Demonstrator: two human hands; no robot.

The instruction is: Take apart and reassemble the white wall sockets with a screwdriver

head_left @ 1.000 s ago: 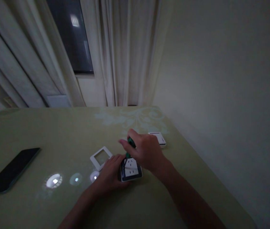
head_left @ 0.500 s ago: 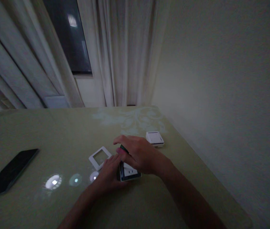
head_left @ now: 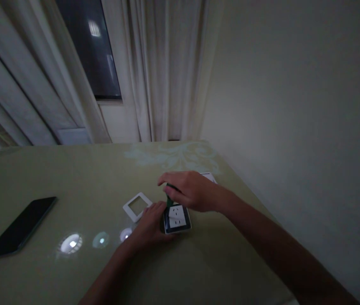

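A wall socket module (head_left: 177, 219) with a white face and dark body lies on the greenish table (head_left: 71, 178). My left hand (head_left: 150, 225) rests against its left side, fingers curled round it. My right hand (head_left: 190, 191) is closed round a green-handled screwdriver (head_left: 168, 198), whose tip points down at the socket's upper left corner. A white square cover frame (head_left: 137, 206) lies just left of my hands.
A dark phone (head_left: 20, 226) lies at the table's left. A second white switch plate (head_left: 209, 176) sits behind my right hand, mostly hidden. Light spots (head_left: 71, 243) reflect on the tabletop. Curtains and a dark window stand behind; a wall runs along the right.
My right hand has turned on the screwdriver and its wrist has swung to the right and back. The socket and my left hand stay in place.
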